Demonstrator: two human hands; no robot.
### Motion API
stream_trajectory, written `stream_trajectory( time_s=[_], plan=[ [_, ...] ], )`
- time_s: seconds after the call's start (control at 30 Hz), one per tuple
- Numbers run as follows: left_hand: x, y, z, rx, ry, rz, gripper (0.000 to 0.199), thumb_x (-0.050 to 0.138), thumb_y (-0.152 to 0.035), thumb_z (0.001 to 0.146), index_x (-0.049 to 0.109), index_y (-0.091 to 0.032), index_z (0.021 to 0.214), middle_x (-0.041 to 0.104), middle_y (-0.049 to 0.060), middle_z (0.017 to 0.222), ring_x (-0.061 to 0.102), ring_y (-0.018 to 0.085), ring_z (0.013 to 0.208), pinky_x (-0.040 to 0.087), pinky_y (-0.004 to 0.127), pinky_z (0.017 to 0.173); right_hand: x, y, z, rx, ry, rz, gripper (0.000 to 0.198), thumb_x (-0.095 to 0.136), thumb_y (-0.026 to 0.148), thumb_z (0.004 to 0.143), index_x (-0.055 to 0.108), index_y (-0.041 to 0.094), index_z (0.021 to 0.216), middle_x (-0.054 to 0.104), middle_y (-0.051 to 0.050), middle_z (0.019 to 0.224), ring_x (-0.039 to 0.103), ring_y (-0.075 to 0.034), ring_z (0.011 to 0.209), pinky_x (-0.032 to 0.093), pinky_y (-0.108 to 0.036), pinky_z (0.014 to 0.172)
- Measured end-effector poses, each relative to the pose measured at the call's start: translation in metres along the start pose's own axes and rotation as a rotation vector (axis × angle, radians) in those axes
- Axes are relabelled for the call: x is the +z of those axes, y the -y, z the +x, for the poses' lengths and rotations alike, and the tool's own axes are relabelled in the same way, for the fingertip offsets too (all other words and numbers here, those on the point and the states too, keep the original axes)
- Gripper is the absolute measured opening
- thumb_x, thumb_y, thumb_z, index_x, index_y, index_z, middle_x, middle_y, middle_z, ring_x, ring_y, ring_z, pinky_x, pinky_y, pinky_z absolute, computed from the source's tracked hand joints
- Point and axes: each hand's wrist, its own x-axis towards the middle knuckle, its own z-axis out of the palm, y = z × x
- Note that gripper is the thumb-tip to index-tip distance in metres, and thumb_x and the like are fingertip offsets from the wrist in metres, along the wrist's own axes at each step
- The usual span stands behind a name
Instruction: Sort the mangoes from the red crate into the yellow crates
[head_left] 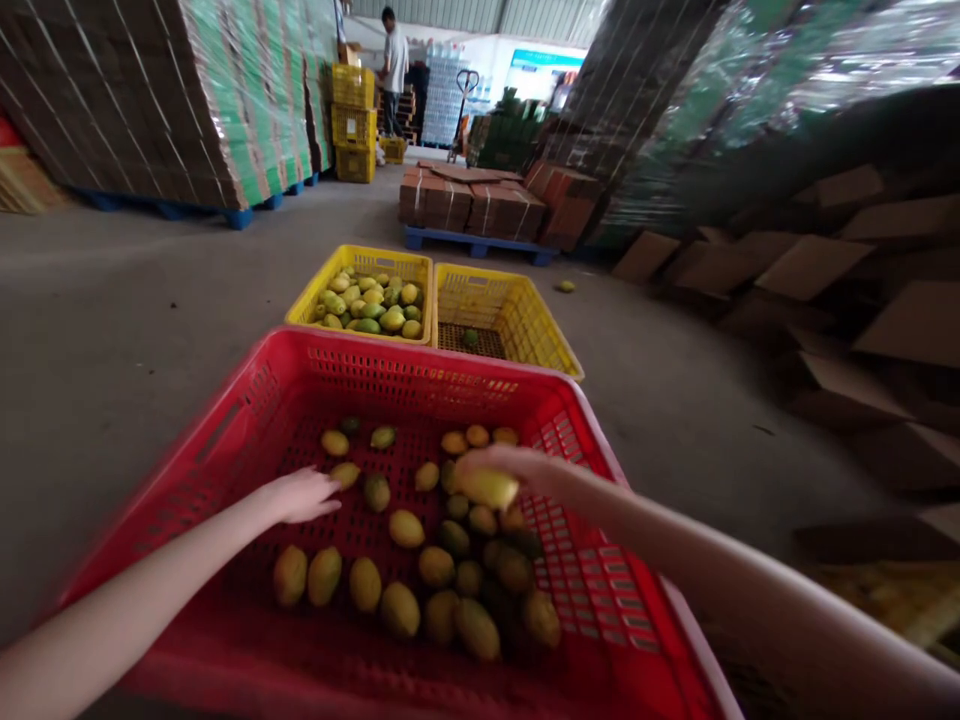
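A large red plastic crate [296, 350] stands before me, with many yellow and green lemons [406, 528] spread over its slatted floor, most heaped toward the right. My left hand [306, 495] reaches low into its left half, palm down and fingers stretched out. Those fingertips come close to a single lemon [346, 475]; whether they touch it I cannot tell. Over the right-hand heap, my right hand [511, 460] is closed around a yellow lemon [491, 490], both smeared by motion. The hand partly covers the fruit beneath.
Beyond the red crate sit two yellow crates: the left one [315, 285] full of lemons, the right one [536, 310] holding one green fruit [470, 338]. One lemon [565, 287] lies on the floor. Flattened cartons [472, 205] rest on a blue pallet. A person [394, 70] stands far back.
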Motion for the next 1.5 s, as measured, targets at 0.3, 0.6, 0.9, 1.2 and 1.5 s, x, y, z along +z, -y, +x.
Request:
stream_trajectory(
  time_s=[0.3, 0.6, 0.9, 1.2, 1.5],
  plan=[
    [0.001, 0.013, 0.005, 0.052, -0.081, -0.063, 0.033, 0.037, -0.033, 0.096, 0.067, -0.02, 0.099, 0.072, 0.009, 0.102, 0.068, 0.022, 0.094, 0.048, 0.031, 0.083, -0.093, 0.056, 0.071, -0.032, -0.255, -0.082, 0.019, 0.057, 0.028, 0.083, 0.061, 0.011, 0.077, 0.071, -0.01, 0.078, 0.067, -0.015, 0.063, 0.05, -0.036, 0.067],
    [-0.013, -0.007, 0.001, 0.086, -0.001, 0.127, 0.042, 0.034, -0.039, 0.098, 0.071, -0.017, 0.097, 0.074, 0.012, 0.098, 0.069, 0.025, 0.092, 0.049, 0.034, 0.082, -0.058, -0.062, 0.085, -0.239, 0.49, -1.537, 0.014, 0.065, 0.031, 0.075, 0.068, 0.017, 0.079, 0.072, -0.008, 0.084, 0.067, -0.022, 0.08, 0.05, -0.029, 0.072],
    [-0.039, -0.006, -0.007, 0.036, -0.104, 0.043, 0.039, 0.036, -0.04, 0.098, 0.069, -0.02, 0.105, 0.073, 0.008, 0.103, 0.068, 0.022, 0.093, 0.046, 0.029, 0.079, -0.007, -0.147, 0.138, -0.199, 0.338, -1.836, 0.045, 0.051, 0.013, 0.083, 0.055, 0.011, 0.128, 0.06, -0.019, 0.127, 0.057, -0.027, 0.114, 0.043, -0.034, 0.091],
    [-0.045, 0.013, -0.011, -0.045, -0.044, -0.067, 0.032, 0.043, -0.038, 0.094, 0.069, -0.024, 0.106, 0.071, 0.006, 0.111, 0.067, 0.02, 0.097, 0.047, 0.028, 0.081, -0.001, -0.184, 0.139, -0.313, 0.35, -2.055, 0.048, 0.03, 0.005, 0.09, 0.049, 0.009, 0.134, 0.052, -0.023, 0.132, 0.049, -0.032, 0.12, 0.037, -0.04, 0.092],
    [-0.05, 0.002, -0.007, -0.067, 0.066, -0.06, 0.038, 0.038, -0.041, 0.095, 0.067, -0.023, 0.112, 0.07, 0.01, 0.115, 0.067, 0.024, 0.1, 0.048, 0.033, 0.082, 0.002, -0.172, 0.14, -0.332, 0.583, -2.14, 0.06, 0.069, 0.012, 0.068, 0.054, 0.007, 0.126, 0.061, -0.023, 0.117, 0.059, -0.032, 0.105, 0.037, -0.04, 0.09]
  ],
)
